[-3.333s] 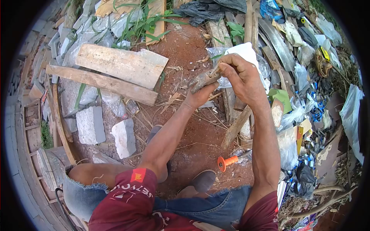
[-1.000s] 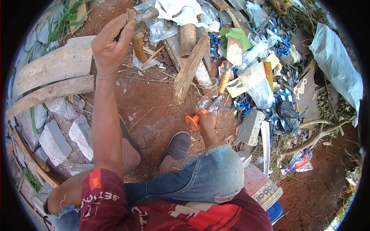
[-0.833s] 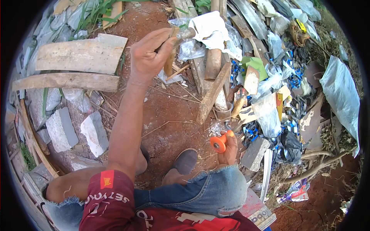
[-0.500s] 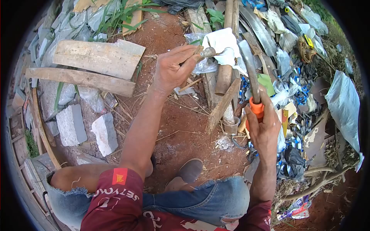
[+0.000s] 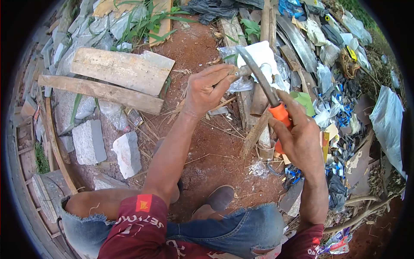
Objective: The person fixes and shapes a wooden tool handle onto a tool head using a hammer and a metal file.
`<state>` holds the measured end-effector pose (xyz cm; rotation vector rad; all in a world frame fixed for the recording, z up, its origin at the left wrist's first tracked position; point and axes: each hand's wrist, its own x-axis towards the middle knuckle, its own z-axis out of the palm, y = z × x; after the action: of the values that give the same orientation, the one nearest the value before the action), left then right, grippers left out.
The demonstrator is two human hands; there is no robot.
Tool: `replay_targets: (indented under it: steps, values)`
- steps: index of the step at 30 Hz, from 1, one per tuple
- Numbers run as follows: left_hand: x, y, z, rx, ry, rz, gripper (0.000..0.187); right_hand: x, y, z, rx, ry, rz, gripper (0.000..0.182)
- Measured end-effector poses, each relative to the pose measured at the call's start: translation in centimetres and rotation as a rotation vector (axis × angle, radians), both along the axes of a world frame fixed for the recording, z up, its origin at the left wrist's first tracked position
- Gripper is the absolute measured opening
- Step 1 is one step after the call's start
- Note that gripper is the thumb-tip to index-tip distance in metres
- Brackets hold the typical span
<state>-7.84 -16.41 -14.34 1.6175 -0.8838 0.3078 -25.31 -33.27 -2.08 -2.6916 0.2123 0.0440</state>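
Observation:
My left hand [image 5: 208, 91] is closed around a short, grey-brown, stick-like piece [image 5: 244, 71], its blunt end pointing right. What this piece is made of I cannot tell. In my right hand [image 5: 302, 137] is a knife [image 5: 258, 74] with a long, slightly curved metal blade and an orange handle [image 5: 280, 113]. The blade slants up and to the left, passing right at the end of the stick-like piece in this view. Behind both lies a white sheet-like scrap [image 5: 262, 54] on old boards.
Weathered planks [image 5: 123, 69] and pale broken blocks [image 5: 89, 141] lie on the left. Plastic bags [image 5: 387, 123], scraps and other rubbish fill the right side. A rough wooden piece [image 5: 254, 134] rests below the blade. My shoe [image 5: 221, 197] stands on red soil [image 5: 207, 159].
The knife has tilted left, its blade now crossing by the end of the stick-like piece. My left hand keeps its grip; the whole view has shifted slightly.

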Motion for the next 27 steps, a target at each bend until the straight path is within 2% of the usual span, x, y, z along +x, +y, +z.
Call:
replay_targets:
  steps: [2, 3, 7, 10, 11, 12, 13, 16, 18, 19, 22, 24, 26, 27]
  values:
    - [-0.7, 0.2, -0.5, -0.006, 0.02, -0.017, 0.018, -0.4, -0.2, 0.5, 0.195, -0.354, -0.097, 0.054]
    - [-0.5, 0.0, -0.3, -0.002, 0.027, -0.017, 0.018, -0.1, 0.4, 0.8, 0.208, -0.433, -0.151, 0.055]
    - [-0.2, -0.3, -0.1, 0.009, 0.012, 0.005, 0.019, 0.1, 1.4, -0.6, 0.048, -0.468, -0.156, 0.055]
    - [-0.2, -0.5, -0.2, 0.03, -0.013, 0.006, 0.019, -0.1, 0.8, 0.1, -0.105, -0.063, 0.005, 0.054]
    - [-0.2, -0.4, -0.3, 0.026, -0.011, 0.015, 0.019, -0.2, 0.7, 1.2, -0.033, -0.161, -0.012, 0.054]
    - [-0.4, -0.3, -0.2, 0.034, 0.004, 0.02, 0.019, -0.2, 0.6, 1.2, -0.025, -0.146, -0.006, 0.054]
    - [-0.7, -0.2, 0.1, 0.032, 0.043, -0.012, 0.019, -0.2, 0.4, 1.1, 0.056, -0.352, -0.045, 0.053]
    - [-0.6, -0.3, 0.2, 0.026, 0.084, -0.05, 0.019, 0.8, 0.8, -0.1, 0.172, -0.671, -0.127, 0.053]
    - [-0.5, -0.6, 0.2, 0.01, 0.022, -0.022, 0.017, 1.0, 1.2, -1.0, 0.063, -0.342, -0.206, 0.058]
    - [-0.6, -0.6, 0.3, 0.005, 0.015, -0.023, 0.017, 1.1, 0.7, -0.9, -0.149, -0.2, -0.034, 0.059]
    - [-0.5, -0.5, 0.4, 0.04, 0.011, -0.032, 0.015, 0.5, 0.0, 0.0, -0.202, -0.079, 0.029, 0.059]
    - [-1.0, -0.4, 0.0, 0.008, -0.007, -0.028, 0.015, 0.0, -0.3, 1.1, -0.037, -0.155, -0.074, 0.054]
    - [-1.2, -0.5, 0.1, -0.012, 0.043, -0.05, 0.016, 0.3, 0.1, 0.1, 0.223, -0.401, -0.172, 0.054]
    - [-1.3, -0.5, 0.1, 0.01, 0.027, -0.035, 0.017, 0.4, 0.1, -0.6, 0.207, -0.457, -0.132, 0.053]
